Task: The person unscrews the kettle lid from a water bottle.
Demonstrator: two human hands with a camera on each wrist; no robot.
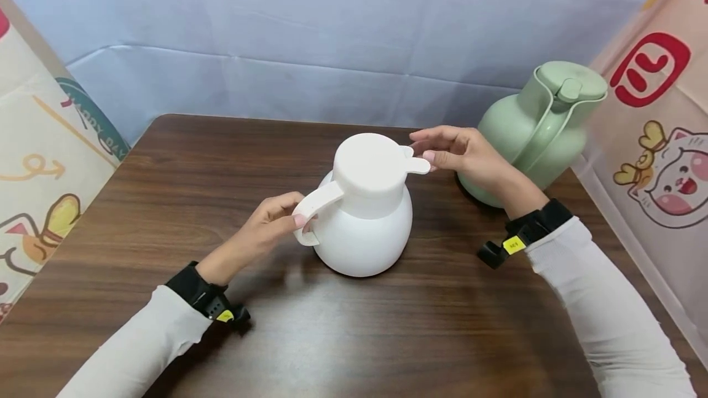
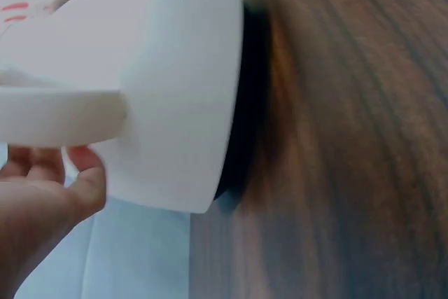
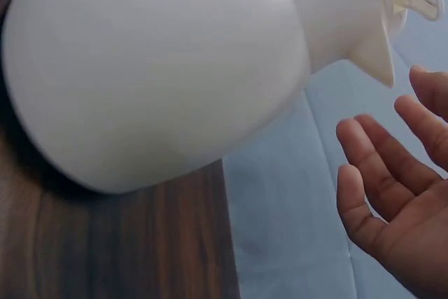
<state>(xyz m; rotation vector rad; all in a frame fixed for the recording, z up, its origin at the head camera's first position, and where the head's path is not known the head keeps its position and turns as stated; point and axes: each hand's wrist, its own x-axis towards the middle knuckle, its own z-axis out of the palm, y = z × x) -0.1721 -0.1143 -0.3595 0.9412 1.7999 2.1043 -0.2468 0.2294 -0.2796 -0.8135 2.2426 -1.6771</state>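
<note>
A white thermos jug (image 1: 362,241) with a round body and dark base stands upright on the table. Its handle (image 1: 321,198) points to the left, towards my left hand (image 1: 257,232), which holds it between thumb and fingers. From the lid (image 1: 369,158) a flat tab (image 1: 418,166) sticks out on the right, beside the small spout (image 3: 374,57). My right hand (image 1: 464,155) hovers by that tab with fingers loosely spread. In the right wrist view its fingers (image 3: 378,180) are apart from the jug, and the palm holds nothing.
A green thermos jug (image 1: 544,134) stands at the back right, behind my right forearm. The brown wooden table (image 1: 166,201) ends at a pale blue cloth backdrop (image 1: 287,35). Printed cartoon cloths (image 1: 672,158) hang at both sides.
</note>
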